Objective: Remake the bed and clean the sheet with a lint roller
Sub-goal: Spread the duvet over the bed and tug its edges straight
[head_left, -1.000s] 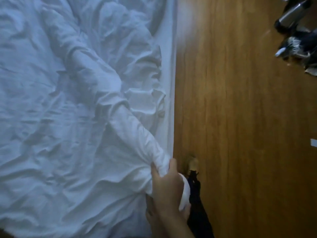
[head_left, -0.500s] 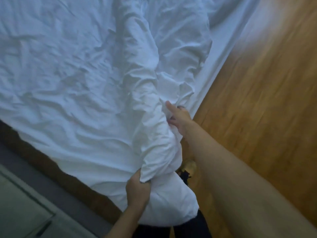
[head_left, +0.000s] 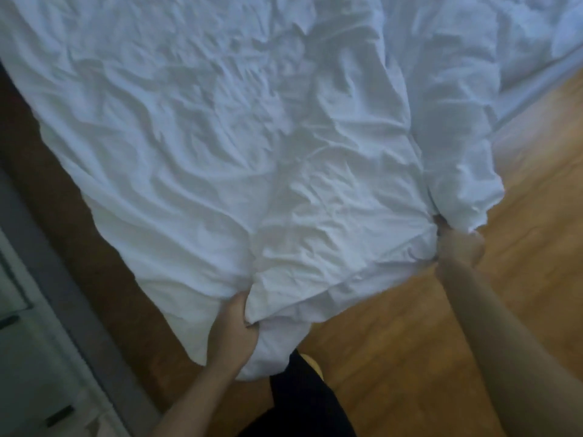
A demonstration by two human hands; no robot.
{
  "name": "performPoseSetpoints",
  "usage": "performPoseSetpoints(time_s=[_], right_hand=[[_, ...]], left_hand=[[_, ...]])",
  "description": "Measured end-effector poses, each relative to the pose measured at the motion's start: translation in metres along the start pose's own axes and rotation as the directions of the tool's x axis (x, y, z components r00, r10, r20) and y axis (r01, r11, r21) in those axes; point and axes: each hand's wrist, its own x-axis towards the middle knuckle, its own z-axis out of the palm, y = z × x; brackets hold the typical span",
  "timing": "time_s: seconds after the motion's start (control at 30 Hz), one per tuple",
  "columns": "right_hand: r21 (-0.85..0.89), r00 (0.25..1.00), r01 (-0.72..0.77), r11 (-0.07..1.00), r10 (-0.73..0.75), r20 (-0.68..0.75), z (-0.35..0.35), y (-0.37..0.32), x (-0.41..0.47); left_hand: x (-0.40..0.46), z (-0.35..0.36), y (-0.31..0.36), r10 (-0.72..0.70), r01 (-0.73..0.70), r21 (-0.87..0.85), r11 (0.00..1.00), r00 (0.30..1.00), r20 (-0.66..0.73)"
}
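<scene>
A white, heavily wrinkled duvet [head_left: 220, 137] covers most of the bed and hangs over its near corner. My left hand [head_left: 232, 334] grips the duvet's near edge at the bottom centre, fingers curled into the cloth. My right hand [head_left: 459, 246] grips a bunched fold of the same duvet further right, where a thick ridge of fabric [head_left: 454, 127] runs up the bed. A strip of white sheet [head_left: 536, 86] shows along the bed's right side. No lint roller is in view.
Wooden floor [head_left: 473, 310] lies right of and below the bed. A grey skirting and pale cabinet front [head_left: 41, 357] stand at lower left. My dark trouser leg [head_left: 303, 398] and a foot [head_left: 312, 364] are at the bed's corner.
My hands have spread apart along the duvet's edge, the right moving out to the right and the left staying low. The bunched duvet is now pulled flatter toward me; the view has swung left.
</scene>
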Motion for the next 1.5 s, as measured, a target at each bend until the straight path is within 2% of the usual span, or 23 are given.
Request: performPoseSetpoints(time_s=[0.13, 0.17, 0.23, 0.27, 0.3, 0.33, 0.4, 0.47, 0.57, 0.63, 0.7, 0.73, 0.77, 0.8, 0.83, 0.9, 1.0, 1.07, 1.17, 1.23, 1.3, 1.4, 1.5], right_hand=[[-0.083, 0.996, -0.011, 0.996, 0.019, 0.092, -0.017, 0.004, 0.024], [-0.06, 0.983, -0.044, 0.997, 0.054, 0.178, -0.016, 0.004, 0.022], [0.02, 0.941, -0.11, 0.994, 0.098, 0.325, -0.011, 0.001, 0.011], [0.047, 0.924, -0.144, 0.988, 0.118, 0.364, -0.006, -0.002, 0.006], [0.071, 0.909, -0.174, 0.982, 0.132, 0.395, -0.003, -0.004, 0.002], [0.086, 0.892, -0.201, 0.976, 0.146, 0.428, -0.003, -0.009, -0.009], [0.052, 0.826, -0.251, 0.967, 0.186, 0.532, -0.013, -0.02, -0.021], [-0.029, 0.7, -0.257, 0.966, 0.207, 0.684, -0.027, -0.044, -0.024], [-0.128, 0.46, -0.14, 0.982, 0.179, 0.87, -0.044, -0.08, 0.012], [-0.169, 0.394, -0.071, 0.983, 0.183, 0.901, -0.049, -0.103, 0.058], [-0.329, 0.491, 0.11, 0.938, 0.237, 0.839, -0.047, -0.124, 0.105], [-0.423, 0.599, 0.175, 0.889, 0.244, 0.762, -0.045, -0.131, 0.129], [-0.47, 0.721, 0.179, 0.865, 0.21, 0.661, -0.043, -0.14, 0.153], [-0.451, 0.804, 0.151, 0.88, 0.156, 0.573, -0.039, -0.151, 0.177], [-0.391, 0.839, 0.134, 0.91, 0.106, 0.534, -0.031, -0.163, 0.201], [-0.244, 0.81, 0.106, 0.964, 0.058, 0.583, -0.007, -0.196, 0.238], [-0.04, 0.702, -0.105, 0.994, 0.102, 0.705, 0.038, -0.247, 0.268], [0.022, 0.667, -0.31, 0.95, 0.201, 0.717, 0.065, -0.268, 0.282], [0.061, 0.695, -0.514, 0.856, 0.374, 0.614, 0.086, -0.271, 0.303], [0.049, 0.716, -0.468, 0.882, 0.346, 0.607, 0.084, -0.269, 0.309], [0.002, 0.779, -0.321, 0.947, 0.263, 0.569, 0.067, -0.27, 0.32], [-0.083, 0.883, -0.127, 0.988, 0.151, 0.445, 0.024, -0.272, 0.346], [-0.131, 0.943, -0.02, 0.991, 0.062, 0.327, -0.036, -0.277, 0.376]], left_hand=[[-0.022, 0.037, 0.006, 0.094, -0.006, 0.387, 0.922, 0.974, -0.208], [-0.031, 0.055, 0.017, 0.216, -0.078, 0.428, 0.9, 0.935, -0.282], [-0.04, 0.098, 0.043, 0.547, -0.383, 0.473, 0.793, 0.791, -0.275], [-0.041, 0.117, 0.059, 0.639, -0.497, 0.461, 0.735, 0.736, -0.225], [-0.039, 0.133, 0.079, 0.659, -0.548, 0.428, 0.718, 0.733, -0.167], [-0.034, 0.146, 0.102, 0.636, -0.546, 0.404, 0.734, 0.76, -0.13], [-0.021, 0.164, 0.152, 0.529, -0.457, 0.338, 0.823, 0.833, -0.161], [-0.003, 0.169, 0.21, 0.422, -0.378, 0.233, 0.896, 0.887, -0.185], [0.04, 0.174, 0.269, 0.226, -0.225, 0.057, 0.973, 0.974, -0.013], [0.072, 0.182, 0.279, 0.206, -0.207, 0.049, 0.977, 0.978, 0.038], [0.094, 0.189, 0.285, 0.168, -0.17, 0.021, 0.985, 0.982, 0.087], [0.102, 0.193, 0.288, 0.142, -0.142, -0.01, 0.99, 0.986, 0.082], [0.105, 0.196, 0.293, 0.1, -0.097, -0.052, 0.994, 0.993, 0.058], [0.106, 0.2, 0.299, 0.048, -0.046, -0.108, 0.993, 0.999, 0.019], [0.105, 0.202, 0.306, -0.013, 0.01, -0.174, 0.985, 1.0, -0.018], [0.107, 0.205, 0.315, -0.136, 0.117, -0.323, 0.939, 0.99, -0.037], [0.109, 0.202, 0.322, -0.266, 0.22, -0.501, 0.837, 0.964, -0.021], [0.11, 0.198, 0.325, -0.294, 0.234, -0.563, 0.793, 0.956, -0.018], [0.111, 0.197, 0.325, -0.332, 0.267, -0.57, 0.777, 0.943, -0.01], [0.112, 0.201, 0.32, -0.359, 0.293, -0.539, 0.789, 0.933, -0.018], [0.11, 0.208, 0.319, -0.375, 0.322, -0.496, 0.807, 0.927, -0.007], [0.107, 0.218, 0.318, -0.435, 0.392, -0.37, 0.842, 0.899, -0.038], [0.099, 0.229, 0.321, -0.429, 0.408, -0.232, 0.883, 0.902, -0.047]])
